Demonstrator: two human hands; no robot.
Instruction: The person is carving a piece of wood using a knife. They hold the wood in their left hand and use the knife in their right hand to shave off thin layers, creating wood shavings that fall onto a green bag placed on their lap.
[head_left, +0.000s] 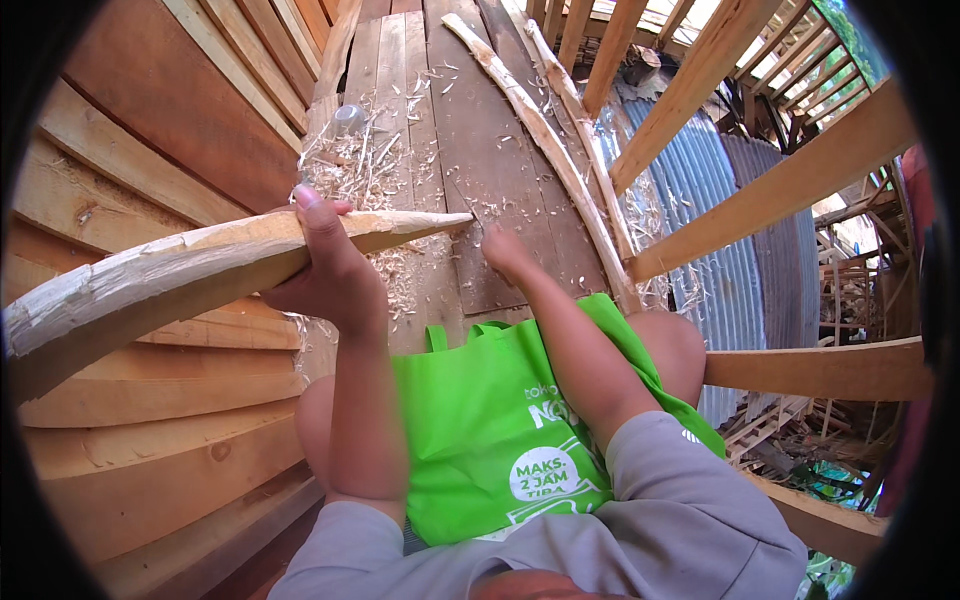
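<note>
- Pointed wooden pole (pixel 160 270): runs through the left hand, pale and roughly hewn on its upper face, tan below, thick to the hand's left, tapering to a narrow tip near the right hand
- Green tote bag (pixel 465 410): on the wearer's side of both hands
- Left hand (pixel 335 270): clamped around the pole
- Right hand (pixel 507 254): fingers curled; whether gripping anything, I cannot tell

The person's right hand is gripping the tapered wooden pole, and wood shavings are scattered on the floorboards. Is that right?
Not quite: in the head view, the left hand, not the right, is gripping the tapered wooden pole. Wood shavings are indeed scattered on the floorboards.
</note>
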